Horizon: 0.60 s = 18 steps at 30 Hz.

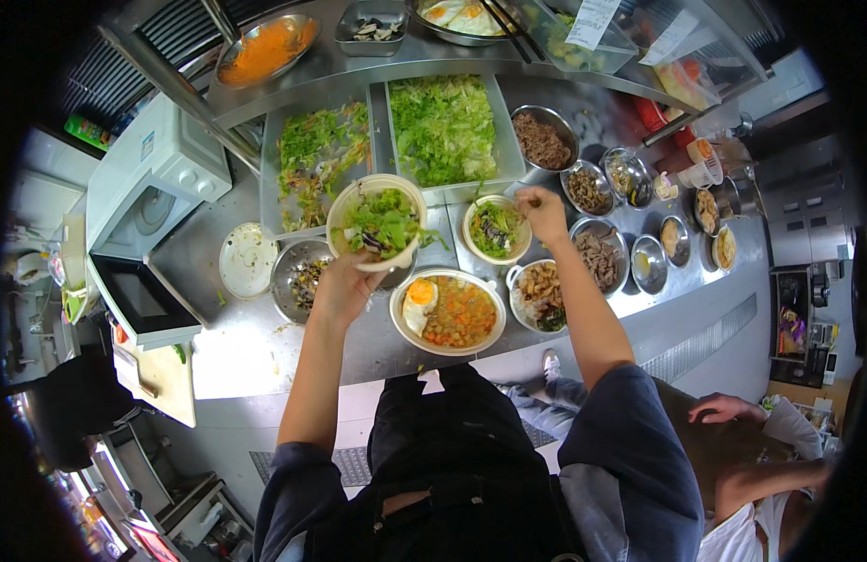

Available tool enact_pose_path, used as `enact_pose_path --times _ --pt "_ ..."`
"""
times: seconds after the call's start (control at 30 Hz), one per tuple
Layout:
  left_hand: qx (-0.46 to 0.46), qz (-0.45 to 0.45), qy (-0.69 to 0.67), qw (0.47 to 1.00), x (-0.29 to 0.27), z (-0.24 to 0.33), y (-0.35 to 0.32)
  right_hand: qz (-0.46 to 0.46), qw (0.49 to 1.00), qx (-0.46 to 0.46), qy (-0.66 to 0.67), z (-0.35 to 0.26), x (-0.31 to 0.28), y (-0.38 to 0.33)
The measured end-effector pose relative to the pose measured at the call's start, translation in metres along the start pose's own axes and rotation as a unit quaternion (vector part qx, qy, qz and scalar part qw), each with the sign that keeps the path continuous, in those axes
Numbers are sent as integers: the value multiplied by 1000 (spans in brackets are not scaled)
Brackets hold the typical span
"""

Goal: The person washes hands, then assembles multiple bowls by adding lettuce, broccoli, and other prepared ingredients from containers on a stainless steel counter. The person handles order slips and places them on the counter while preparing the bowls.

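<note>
My left hand (341, 288) grips a round off-white bowl (337, 208) from its near side, with leafy salad greens (386, 225) heaped in it. Over the right rim of a smaller bowl (470, 245) hangs my right hand (545, 217), fingertips pinched together; what they hold, if anything, is too small to make out. Green and purple leaves (496, 230) lie in that smaller bowl. Nearest me on the counter stands an oval bowl of stew (463, 314) topped with a fried egg (420, 293). A bowl of meat pieces and greens (538, 290) sits to its right.
Tubs of mixed greens (323, 155) and chopped lettuce (443, 126) stand behind the bowls. Metal bowls of meat (543, 139) and other toppings line the right. A microwave (162, 178) with its door open stands left. Another person's hand (724, 408) shows at lower right.
</note>
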State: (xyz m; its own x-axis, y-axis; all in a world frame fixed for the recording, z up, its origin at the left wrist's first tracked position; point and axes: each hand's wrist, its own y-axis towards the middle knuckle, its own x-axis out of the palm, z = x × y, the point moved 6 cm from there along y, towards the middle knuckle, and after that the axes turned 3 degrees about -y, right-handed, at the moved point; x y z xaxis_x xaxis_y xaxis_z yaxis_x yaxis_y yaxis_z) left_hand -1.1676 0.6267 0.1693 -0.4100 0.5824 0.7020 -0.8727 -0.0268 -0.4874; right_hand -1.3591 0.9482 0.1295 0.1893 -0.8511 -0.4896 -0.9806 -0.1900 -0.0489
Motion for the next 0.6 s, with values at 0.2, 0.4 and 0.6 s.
enact_pose_path --times 0.2,0.4,0.6 --pt "65 64 37 995 15 11 13 -112 982 -56 140 -135 11 7" --pt "160 48 52 985 11 49 26 -189 896 -378 -135 -257 155 0" --pt "194 92 31 976 -42 98 43 -328 837 -356 -255 -274 274 37"
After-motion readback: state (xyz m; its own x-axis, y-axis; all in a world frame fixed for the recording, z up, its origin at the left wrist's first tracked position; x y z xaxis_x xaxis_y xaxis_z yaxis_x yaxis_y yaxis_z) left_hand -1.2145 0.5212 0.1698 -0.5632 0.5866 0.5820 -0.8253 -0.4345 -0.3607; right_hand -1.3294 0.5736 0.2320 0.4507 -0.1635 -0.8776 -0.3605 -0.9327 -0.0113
